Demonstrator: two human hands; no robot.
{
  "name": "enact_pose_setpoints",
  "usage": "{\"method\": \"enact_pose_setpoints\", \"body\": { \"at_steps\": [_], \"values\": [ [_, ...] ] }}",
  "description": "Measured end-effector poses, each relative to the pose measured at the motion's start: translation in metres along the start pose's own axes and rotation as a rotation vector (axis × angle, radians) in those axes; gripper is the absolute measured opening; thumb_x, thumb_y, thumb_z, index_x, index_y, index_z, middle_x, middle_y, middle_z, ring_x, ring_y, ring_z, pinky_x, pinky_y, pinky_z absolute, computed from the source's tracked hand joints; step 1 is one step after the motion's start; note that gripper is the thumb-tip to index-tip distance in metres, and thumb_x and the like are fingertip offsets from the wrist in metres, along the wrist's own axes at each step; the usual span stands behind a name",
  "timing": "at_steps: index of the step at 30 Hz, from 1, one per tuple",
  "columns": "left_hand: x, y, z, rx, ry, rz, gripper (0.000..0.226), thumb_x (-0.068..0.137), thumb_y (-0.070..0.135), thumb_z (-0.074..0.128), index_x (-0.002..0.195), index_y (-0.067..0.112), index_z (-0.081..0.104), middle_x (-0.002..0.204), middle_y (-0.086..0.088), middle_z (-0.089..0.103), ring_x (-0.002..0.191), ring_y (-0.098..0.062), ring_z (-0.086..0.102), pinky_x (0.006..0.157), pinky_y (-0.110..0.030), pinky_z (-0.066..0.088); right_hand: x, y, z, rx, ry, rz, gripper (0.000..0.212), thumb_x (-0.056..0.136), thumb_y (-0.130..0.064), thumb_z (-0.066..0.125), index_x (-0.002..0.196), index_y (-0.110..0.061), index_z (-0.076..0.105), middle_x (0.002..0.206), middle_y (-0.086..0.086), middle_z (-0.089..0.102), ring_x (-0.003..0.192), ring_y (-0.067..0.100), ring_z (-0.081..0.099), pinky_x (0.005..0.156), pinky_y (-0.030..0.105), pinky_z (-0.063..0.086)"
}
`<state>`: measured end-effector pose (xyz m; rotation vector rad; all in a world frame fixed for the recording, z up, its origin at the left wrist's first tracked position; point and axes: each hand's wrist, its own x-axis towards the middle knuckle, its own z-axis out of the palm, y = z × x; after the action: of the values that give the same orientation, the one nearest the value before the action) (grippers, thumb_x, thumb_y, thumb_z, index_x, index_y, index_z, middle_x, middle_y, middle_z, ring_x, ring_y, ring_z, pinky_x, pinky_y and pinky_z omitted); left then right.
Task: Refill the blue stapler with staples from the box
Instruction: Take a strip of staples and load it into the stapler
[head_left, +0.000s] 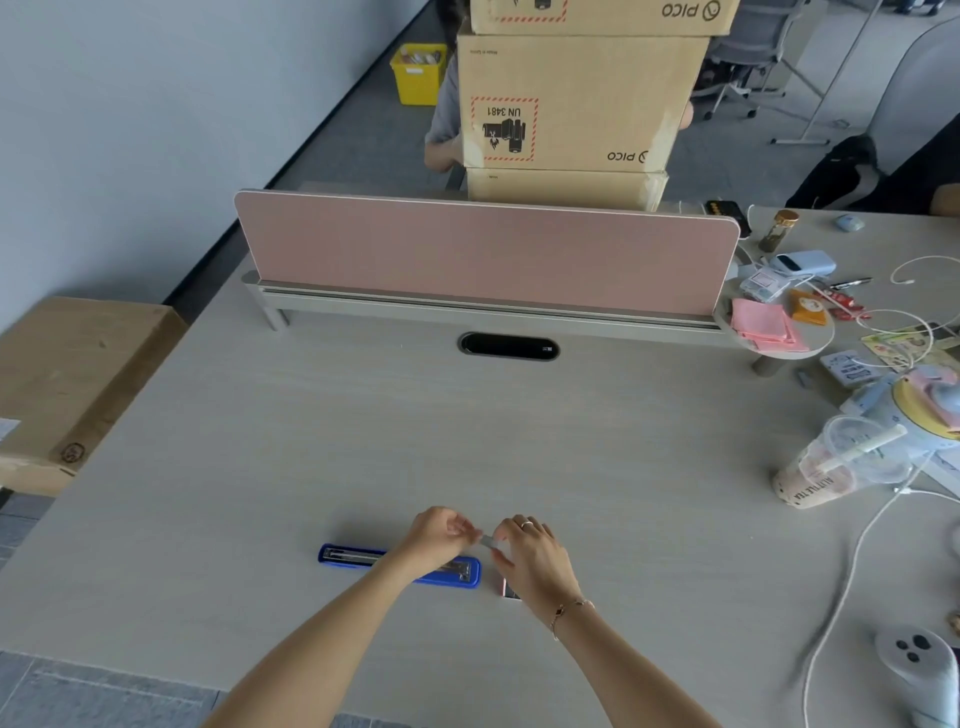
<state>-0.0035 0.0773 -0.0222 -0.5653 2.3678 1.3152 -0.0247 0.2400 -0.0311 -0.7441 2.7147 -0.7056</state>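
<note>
Head view: I see the blue stapler (399, 565) lying open on the desk (519, 441), magazine channel up.
Hands: left hand (439, 535) and right hand (530, 556) both pinch a small grey staple strip (489, 541) just above the stapler.
Box: pinkish staple box (505, 587) mostly hidden under right hand.
Risk: strip could snap or drop if tilted off the channel.

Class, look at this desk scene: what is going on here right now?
A person at a desk is refilling a blue stapler, which lies opened out flat with its metal channel showing. The left hand and right hand together pinch a small grey strip of staples just above the stapler. A small box sits partly hidden under the right hand. The strip is not yet in the channel.
</note>
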Motion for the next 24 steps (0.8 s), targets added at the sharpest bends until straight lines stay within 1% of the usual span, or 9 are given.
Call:
{"method": "enact_pose_setpoints", "body": {
  "at_steps": [3,5,6,7,9,12,14,19,24],
  "values": [
    [-0.001,-0.005,-0.007,0.062,0.049,0.055,0.013,0.078,0.023,0.073,0.076,0.023,0.06,0.081,0.007,0.065,0.081,-0.009,0.062,0.059,-0.003,0.042,0.005,-0.008,0.006,-0.013,-0.03,0.011,0.016,0.09,-0.019,0.052,0.099,-0.009,0.059,0.101,0.008,0.063,0.096,0.027,0.057,0.08,0.035,0.046],
    [0.0,-0.008,-0.01,0.142,0.017,0.122,0.012,0.079,0.021,0.072,0.08,0.022,0.061,0.084,0.005,0.066,0.085,-0.011,0.063,0.065,-0.003,0.045,0.008,-0.013,0.01,-0.014,-0.038,0.011,0.016,0.09,-0.019,0.052,0.1,-0.009,0.059,0.102,0.008,0.063,0.096,0.027,0.056,0.08,0.034,0.046],
    [0.0,-0.009,-0.012,0.19,-0.004,0.153,0.011,0.079,0.022,0.072,0.079,0.025,0.061,0.082,0.007,0.066,0.083,-0.011,0.064,0.07,-0.009,0.049,0.009,-0.015,0.012,-0.01,-0.038,0.01,0.015,0.09,-0.019,0.053,0.099,-0.008,0.059,0.102,0.009,0.064,0.096,0.027,0.057,0.079,0.035,0.046],
    [0.0,-0.011,-0.014,0.237,-0.018,0.179,0.01,0.078,0.025,0.072,0.077,0.027,0.062,0.08,0.009,0.066,0.081,-0.01,0.064,0.074,-0.021,0.054,0.01,-0.017,0.014,-0.002,-0.036,0.01,0.015,0.089,-0.018,0.055,0.099,-0.008,0.059,0.101,0.009,0.064,0.095,0.028,0.057,0.079,0.035,0.046],
    [-0.001,-0.015,-0.019,0.325,-0.029,0.225,0.009,0.076,0.028,0.071,0.079,0.028,0.062,0.08,0.009,0.067,0.078,-0.01,0.064,0.076,-0.036,0.056,0.011,-0.02,0.018,0.001,-0.039,0.015,0.015,0.087,-0.017,0.056,0.098,-0.008,0.06,0.101,0.009,0.064,0.095,0.029,0.057,0.079,0.036,0.047],
    [-0.001,-0.021,-0.024,0.486,-0.033,0.285,0.016,0.077,0.021,0.069,0.091,0.023,0.063,0.095,0.002,0.069,0.088,-0.015,0.063,0.08,-0.032,0.052,0.012,-0.022,0.022,-0.028,-0.066,0.006,0.015,0.087,-0.017,0.055,0.1,-0.01,0.058,0.102,0.008,0.064,0.096,0.027,0.057,0.081,0.034,0.046],
    [0.001,-0.025,-0.025,0.559,-0.028,0.325,0.018,0.079,0.017,0.067,0.096,0.019,0.063,0.098,-0.001,0.069,0.091,-0.019,0.062,0.078,-0.031,0.048,0.013,-0.022,0.025,-0.03,-0.06,-0.007,0.014,0.086,-0.016,0.056,0.099,-0.01,0.059,0.1,0.008,0.064,0.096,0.027,0.058,0.081,0.033,0.046],
    [0.008,-0.036,-0.023,0.685,-0.059,0.365,0.013,0.082,0.019,0.063,0.094,0.016,0.065,0.095,-0.006,0.069,0.09,-0.024,0.061,0.073,-0.033,0.047,0.016,-0.02,0.033,-0.05,-0.067,-0.032,0.012,0.083,-0.015,0.059,0.093,-0.011,0.062,0.093,0.009,0.067,0.09,0.028,0.061,0.08,0.034,0.048],
    [0.013,-0.046,-0.02,0.708,-0.104,0.359,0.013,0.081,0.019,0.061,0.093,0.016,0.066,0.096,-0.006,0.068,0.09,-0.024,0.061,0.071,-0.033,0.047,0.016,-0.02,0.042,-0.063,-0.158,-0.003,0.014,0.088,-0.02,0.054,0.099,-0.013,0.06,0.1,0.007,0.065,0.096,0.024,0.056,0.085,0.031,0.043]
  ]
}}
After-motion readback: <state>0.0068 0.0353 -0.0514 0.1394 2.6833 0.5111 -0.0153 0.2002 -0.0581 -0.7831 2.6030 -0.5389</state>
